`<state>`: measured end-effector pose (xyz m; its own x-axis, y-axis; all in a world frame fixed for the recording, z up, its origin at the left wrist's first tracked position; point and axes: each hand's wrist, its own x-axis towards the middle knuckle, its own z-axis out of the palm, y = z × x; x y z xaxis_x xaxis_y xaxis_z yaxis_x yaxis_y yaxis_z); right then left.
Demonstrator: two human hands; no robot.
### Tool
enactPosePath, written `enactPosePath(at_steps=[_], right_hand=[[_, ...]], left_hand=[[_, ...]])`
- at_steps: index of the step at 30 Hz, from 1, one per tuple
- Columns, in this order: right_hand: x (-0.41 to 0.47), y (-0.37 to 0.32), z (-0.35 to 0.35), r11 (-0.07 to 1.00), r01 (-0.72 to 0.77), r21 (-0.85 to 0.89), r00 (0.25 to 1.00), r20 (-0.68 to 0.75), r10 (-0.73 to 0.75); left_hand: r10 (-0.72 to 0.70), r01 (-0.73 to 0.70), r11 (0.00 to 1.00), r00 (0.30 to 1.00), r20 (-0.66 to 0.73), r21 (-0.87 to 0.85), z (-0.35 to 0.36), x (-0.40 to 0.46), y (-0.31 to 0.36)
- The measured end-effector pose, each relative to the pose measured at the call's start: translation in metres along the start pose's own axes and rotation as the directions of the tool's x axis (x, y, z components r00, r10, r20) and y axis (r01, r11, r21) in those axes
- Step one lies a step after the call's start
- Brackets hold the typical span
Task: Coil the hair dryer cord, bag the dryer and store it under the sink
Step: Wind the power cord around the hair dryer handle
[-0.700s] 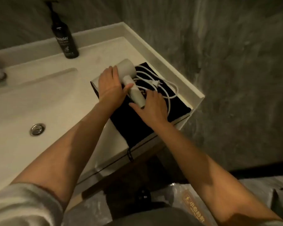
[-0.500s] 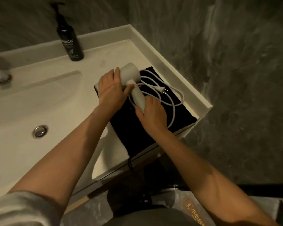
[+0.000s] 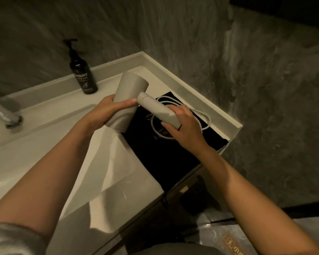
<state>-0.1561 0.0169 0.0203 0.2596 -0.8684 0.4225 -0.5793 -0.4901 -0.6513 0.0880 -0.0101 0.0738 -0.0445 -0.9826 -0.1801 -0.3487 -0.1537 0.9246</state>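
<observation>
A pale grey hair dryer [image 3: 131, 91] is lifted off the counter, above a flat black bag [image 3: 173, 151] with faint printed lettering. My left hand [image 3: 107, 112] grips the dryer's barrel from the left. My right hand [image 3: 184, 126] grips the lower end of its handle. The white cord [image 3: 204, 116] lies in loose loops on the bag, partly hidden behind my right hand. The bag rests on the right end of the white sink counter [image 3: 191, 87], reaching its front edge.
A dark pump bottle [image 3: 82, 74] stands at the back of the counter. The basin [image 3: 50, 137] and a metal tap [image 3: 6, 115] lie to the left. A grey stone wall [image 3: 265, 89] closes in behind and to the right. Dark space shows under the counter.
Both hands have lifted the dryer off the bag and tilted it. The right hand now grips the handle's end. The cord loops stay on the bag.
</observation>
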Motion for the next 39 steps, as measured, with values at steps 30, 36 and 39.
enactPosePath(at_steps=[30,36,39], right_hand=[[0.13,-0.074,-0.032,0.968,0.114,-0.224,0.991,-0.042,-0.126],[0.153,-0.102,-0.06,0.788,0.465,-0.404,0.869,0.04,-0.493],[0.17,-0.109,-0.079,0.756,0.535,-0.376,0.837,0.12,-0.533]], left_hand=[[-0.136,-0.398,0.739,0.702,-0.699,-0.543,-0.027,-0.027,0.113],[0.271,-0.407,0.913,0.549,-0.791,0.03,-0.046,-0.038,0.121],[0.368,-0.374,0.913,0.589,-0.72,0.161,-0.057,-0.044,0.122]])
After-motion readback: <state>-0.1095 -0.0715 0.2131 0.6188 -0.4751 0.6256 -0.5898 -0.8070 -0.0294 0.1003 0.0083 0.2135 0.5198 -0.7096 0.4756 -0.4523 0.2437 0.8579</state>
